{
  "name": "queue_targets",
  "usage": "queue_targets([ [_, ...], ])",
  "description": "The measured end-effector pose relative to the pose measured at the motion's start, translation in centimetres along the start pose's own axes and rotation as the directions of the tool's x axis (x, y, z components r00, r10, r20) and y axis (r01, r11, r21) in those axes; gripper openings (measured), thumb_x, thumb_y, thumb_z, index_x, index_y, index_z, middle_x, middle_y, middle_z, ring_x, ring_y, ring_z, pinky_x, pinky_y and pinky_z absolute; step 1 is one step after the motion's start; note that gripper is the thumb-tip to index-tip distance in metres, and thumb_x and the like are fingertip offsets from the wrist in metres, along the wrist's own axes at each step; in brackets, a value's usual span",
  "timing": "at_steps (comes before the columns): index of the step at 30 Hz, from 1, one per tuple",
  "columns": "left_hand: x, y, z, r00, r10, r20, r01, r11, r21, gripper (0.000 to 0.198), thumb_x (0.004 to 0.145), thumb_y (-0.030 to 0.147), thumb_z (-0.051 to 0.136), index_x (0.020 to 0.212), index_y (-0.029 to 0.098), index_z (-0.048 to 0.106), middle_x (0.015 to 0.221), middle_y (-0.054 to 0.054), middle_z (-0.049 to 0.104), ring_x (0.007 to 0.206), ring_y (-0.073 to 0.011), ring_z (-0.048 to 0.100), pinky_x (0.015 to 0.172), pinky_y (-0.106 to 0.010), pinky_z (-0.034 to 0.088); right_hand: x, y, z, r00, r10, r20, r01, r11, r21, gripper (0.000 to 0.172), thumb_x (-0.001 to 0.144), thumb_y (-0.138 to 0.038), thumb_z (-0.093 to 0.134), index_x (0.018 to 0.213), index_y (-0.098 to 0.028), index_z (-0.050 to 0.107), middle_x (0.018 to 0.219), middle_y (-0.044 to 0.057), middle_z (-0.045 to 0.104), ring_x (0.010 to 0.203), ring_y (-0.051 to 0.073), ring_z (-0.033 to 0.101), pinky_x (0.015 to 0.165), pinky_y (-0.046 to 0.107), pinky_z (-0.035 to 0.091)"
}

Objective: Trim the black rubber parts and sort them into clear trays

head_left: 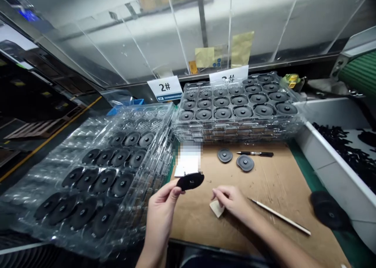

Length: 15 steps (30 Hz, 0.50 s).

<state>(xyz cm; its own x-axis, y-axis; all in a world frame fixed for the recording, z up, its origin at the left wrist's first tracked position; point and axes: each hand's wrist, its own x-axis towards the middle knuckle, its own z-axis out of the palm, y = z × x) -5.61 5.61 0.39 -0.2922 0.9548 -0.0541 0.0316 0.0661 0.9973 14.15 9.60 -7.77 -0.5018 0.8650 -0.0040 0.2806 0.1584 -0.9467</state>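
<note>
Leftmost, stacked clear trays (141,121) hold rows of black discs. The left hand (161,209) pinches a black disc (190,181) above the cardboard (273,189). The right hand (230,200) sits on a beige scrap (216,209), its grip unclear. Farther off lie two loose discs (245,163) and a pen (255,154); nearer right, a thin stick (279,217).

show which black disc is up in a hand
The disc pinched in the left hand, up in the air; the two on the cardboard and those in the plastic trays lie flat.
</note>
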Motion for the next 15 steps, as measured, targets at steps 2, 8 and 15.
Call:
queue_targets([
  [2, 1.6, 1.9, 0.3, 0.993, 0.11, -0.041, -0.106, 0.99, 0.096, 0.018, 0.08, 0.031, 0.065, 0.094, 0.021, 0.071, 0.098, -0.003, 0.07, 0.096, -0.0178, 0.061, 0.089, -0.026, 0.043, 2.6, 1.4, 0.5, 0.996, -0.003, 0.086, 0.006, 0.999, -0.032, 0.041, 0.094, -0.043, 0.041, 0.077, -0.013, 0.062, 0.058, -0.003, 0.055, 0.054, 0.008, 0.054, 0.056, 0.022, 0.045],
  [8, 8.0, 7.6, 4.7, 0.875, 0.466, 0.129, -0.472, 0.764, 0.441, 0.015, 0.083, 0.023, 0.061, 0.095, 0.026, 0.07, 0.105, 0.0, 0.07, 0.099, -0.0163, 0.062, 0.092, -0.027, 0.046, 5.3, 3.8, 1.7, 0.984, -0.053, 0.169, 0.079, 0.985, -0.156, 0.029, 0.094, -0.033, 0.045, 0.081, -0.013, 0.062, 0.076, 0.001, 0.063, 0.074, 0.012, 0.061, 0.073, 0.03, 0.05],
  [15, 23.4, 12.0, 14.9, 0.624, 0.482, 0.615, -0.781, 0.359, 0.51, 0.018, 0.084, 0.032, 0.057, 0.084, 0.02, 0.07, 0.102, -0.005, 0.071, 0.096, -0.0188, 0.064, 0.09, -0.031, 0.047, 7.1, 4.4, 1.9, 0.937, -0.083, 0.339, 0.164, 0.962, -0.218, 0.025, 0.09, -0.035, 0.052, 0.104, -0.015, 0.059, 0.104, 0.005, 0.061, 0.089, 0.014, 0.06, 0.079, 0.034, 0.052],
])
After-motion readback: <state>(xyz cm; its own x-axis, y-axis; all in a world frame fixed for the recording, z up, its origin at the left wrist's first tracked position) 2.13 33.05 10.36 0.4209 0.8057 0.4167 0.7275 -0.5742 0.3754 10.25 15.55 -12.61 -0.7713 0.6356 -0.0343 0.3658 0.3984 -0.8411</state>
